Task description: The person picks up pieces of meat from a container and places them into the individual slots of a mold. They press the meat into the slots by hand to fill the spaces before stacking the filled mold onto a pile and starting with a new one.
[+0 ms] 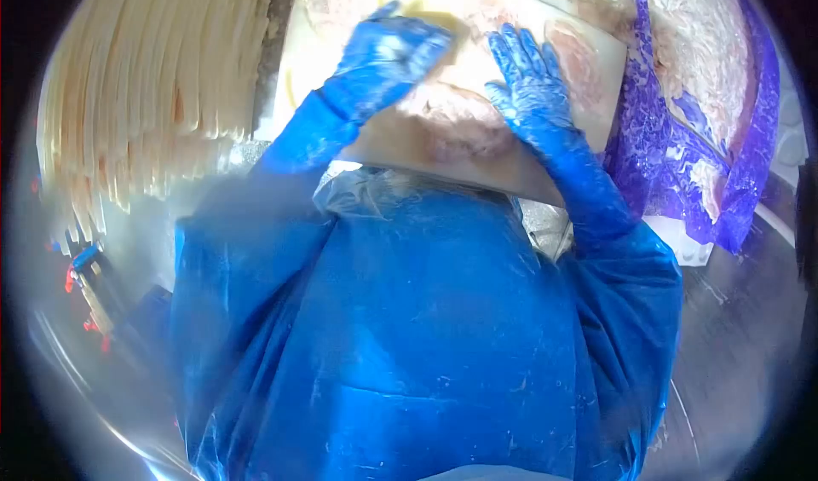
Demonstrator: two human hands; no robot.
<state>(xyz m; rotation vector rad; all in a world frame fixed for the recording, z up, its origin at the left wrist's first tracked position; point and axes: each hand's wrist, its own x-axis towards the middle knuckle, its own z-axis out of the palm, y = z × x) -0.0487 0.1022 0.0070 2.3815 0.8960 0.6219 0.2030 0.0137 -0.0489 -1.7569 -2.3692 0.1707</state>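
While the gloved right hand (530, 89) lies palm down over the right half of the white cutting board (298, 65), its fingers spread loosely and gripping nothing visible, the gloved left hand (392, 53) is on the board's left half with its fingers bent inward; I cannot tell how far they close or whether they hold anything. Between the hands, near the board's front edge, lies a pinkish-white raw meat piece (460, 123), probably kept there for easy reach. The flat right palm seems suited to steadying or pressing. Left of the board, cream-coloured slats (153, 72) stand close together, perhaps to save room. Right of it, a purple plastic bag (635, 157) gapes around whitish scraps (699, 42), likely containing them.
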